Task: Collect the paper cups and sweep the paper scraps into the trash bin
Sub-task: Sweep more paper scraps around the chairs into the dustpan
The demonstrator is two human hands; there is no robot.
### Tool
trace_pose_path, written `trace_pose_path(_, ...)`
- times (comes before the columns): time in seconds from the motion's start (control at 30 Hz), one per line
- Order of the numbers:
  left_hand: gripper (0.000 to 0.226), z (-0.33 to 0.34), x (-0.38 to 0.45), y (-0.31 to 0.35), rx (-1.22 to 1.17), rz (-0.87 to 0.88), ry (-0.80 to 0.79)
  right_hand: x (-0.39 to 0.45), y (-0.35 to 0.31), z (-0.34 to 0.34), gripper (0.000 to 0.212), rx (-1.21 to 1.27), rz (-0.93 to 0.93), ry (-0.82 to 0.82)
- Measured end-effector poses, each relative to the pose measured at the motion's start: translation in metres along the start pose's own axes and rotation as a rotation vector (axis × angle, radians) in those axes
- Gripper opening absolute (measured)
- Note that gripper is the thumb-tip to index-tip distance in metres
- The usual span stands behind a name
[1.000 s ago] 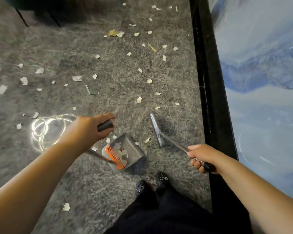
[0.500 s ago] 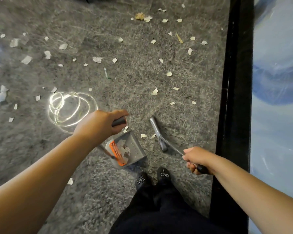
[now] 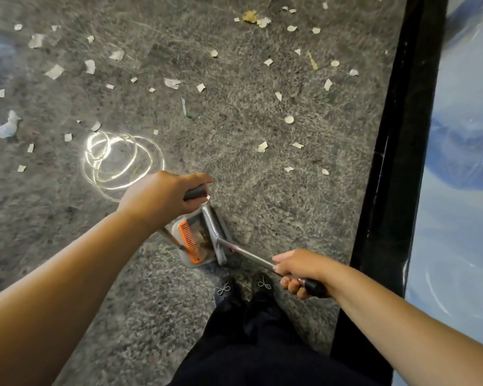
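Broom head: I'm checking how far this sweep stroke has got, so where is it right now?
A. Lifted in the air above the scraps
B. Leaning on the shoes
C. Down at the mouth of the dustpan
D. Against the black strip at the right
C: the broom head lies along the open edge of the dustpan, beside its orange comb, well clear of the black strip.

I see both bare forearms reaching forward and down over the floor, my left hand (image 3: 162, 197) curled around a dark grip, my right hand (image 3: 300, 270) fisted around a slanted metal handle.
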State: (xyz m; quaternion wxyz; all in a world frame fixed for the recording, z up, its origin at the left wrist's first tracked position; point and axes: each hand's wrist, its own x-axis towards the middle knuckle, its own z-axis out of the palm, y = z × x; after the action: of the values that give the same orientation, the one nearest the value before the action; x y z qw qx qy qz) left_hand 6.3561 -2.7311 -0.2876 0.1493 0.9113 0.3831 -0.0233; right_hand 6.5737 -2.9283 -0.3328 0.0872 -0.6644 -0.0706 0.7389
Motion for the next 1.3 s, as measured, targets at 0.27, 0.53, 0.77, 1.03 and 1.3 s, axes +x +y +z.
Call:
trace_pose_path(0.27, 0.047, -0.003, -0.033, -0.014, -0.083, -0.055, 0.074, -0.018, -0.01, 0.004, 0.047, -0.114, -0.053, 0.073)
trace_pose_path(0.53, 0.044, -0.027, -0.088, -0.023, -0.086, -0.178, 0.318, -0.02, -0.033, -0.001, 0.037, -0.18, -0.114, 0.119)
trace_pose_path(0.77, 0.046, -0.029, -0.134, -0.051, -0.057, -0.322, 0.324, -0.004, -0.061, 0.016, 0.043, -0.256, -0.13, 0.156)
trace_pose_path(1.03, 0.045, -0.027, -0.15, -0.118, -0.081, -0.415, 0.316, 0.029, -0.089, 0.047, 0.032, -0.262, -0.098, 0.205)
trace_pose_path(1.3, 0.045, -0.018, -0.151, -0.164, -0.134, -0.442, 0.281, 0.06, -0.107, 0.095, 0.018, -0.363, -0.032, 0.216)
